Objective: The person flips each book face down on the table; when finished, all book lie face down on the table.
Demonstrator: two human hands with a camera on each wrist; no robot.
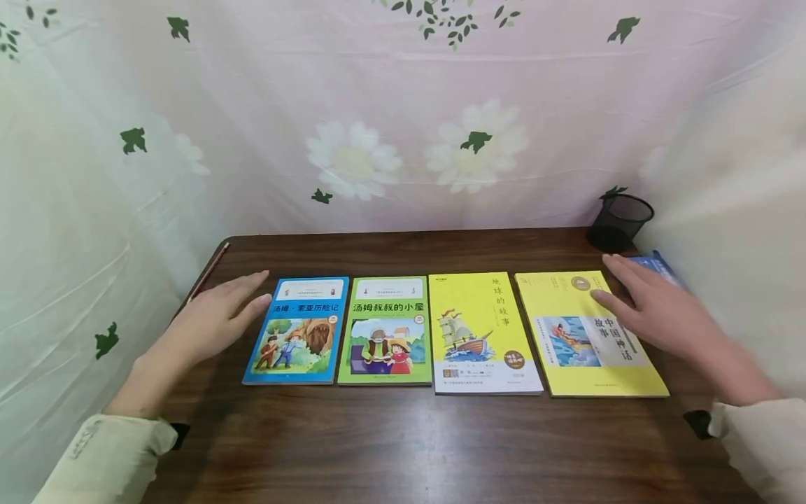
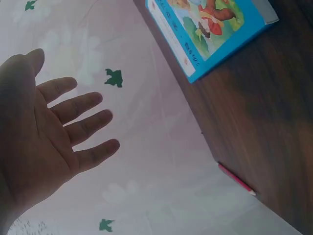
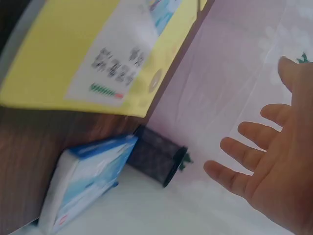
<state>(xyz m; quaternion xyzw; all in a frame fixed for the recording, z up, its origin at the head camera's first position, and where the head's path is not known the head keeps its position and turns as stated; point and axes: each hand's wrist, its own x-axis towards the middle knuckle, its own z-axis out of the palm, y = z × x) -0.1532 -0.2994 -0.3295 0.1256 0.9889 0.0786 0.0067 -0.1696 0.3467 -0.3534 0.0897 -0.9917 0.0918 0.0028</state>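
Four books lie face up in a row in the head view: a blue book, a green book, a yellow-and-white book with a ship and a yellow book at the right end. My left hand hovers beside the blue book, and the left wrist view shows the hand with its fingers spread and holding nothing. Over the right edge of the yellow book is my right hand. In the right wrist view this hand also has straight, spread fingers and an empty palm.
A black mesh pen holder stands at the table's back right corner. Another blue book lies partly behind my right hand. Along the left edge rests a red pencil. Patterned curtain cloth surrounds the wooden table.
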